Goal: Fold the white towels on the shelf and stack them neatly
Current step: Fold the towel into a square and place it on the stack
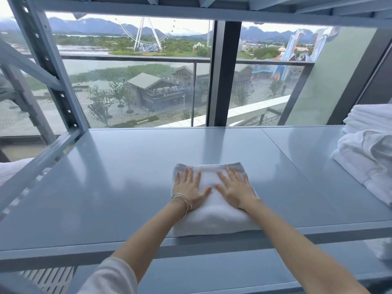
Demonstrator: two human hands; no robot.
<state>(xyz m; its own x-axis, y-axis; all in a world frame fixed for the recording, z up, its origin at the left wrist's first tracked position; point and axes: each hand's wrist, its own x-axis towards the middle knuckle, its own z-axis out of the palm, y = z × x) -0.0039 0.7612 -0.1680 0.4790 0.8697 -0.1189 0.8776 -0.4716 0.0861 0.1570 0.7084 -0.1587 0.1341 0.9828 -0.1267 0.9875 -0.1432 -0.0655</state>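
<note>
While both hands press flat on it, the folded towel lies near the front edge of the grey shelf, roughly at the middle of its width. Its near edge sits just at the shelf's front lip, and its far edge shows a thin grey stripe. On the towel's left half the left hand rests palm down, fingers straight and slightly spread, gripping nothing; thin bangles circle that wrist, and a white sleeve covers the upper part of that arm. Beside it the right hand lies the same way on the right half, fingers straight and fanned, thumb pointing inward, holding nothing. Their thumbs come close together over the towel's middle but do not clearly touch. Well apart from them, at the shelf's right end, a pile of white towels sits, the back ones folded and stacked, the front ones looser and rumpled. A perforated metal upright rises at the shelf's back left corner, and another shelf board runs overhead. Behind the rack is a window with a dark frame post, looking out on a Ferris wheel, buildings, water and hills.
</note>
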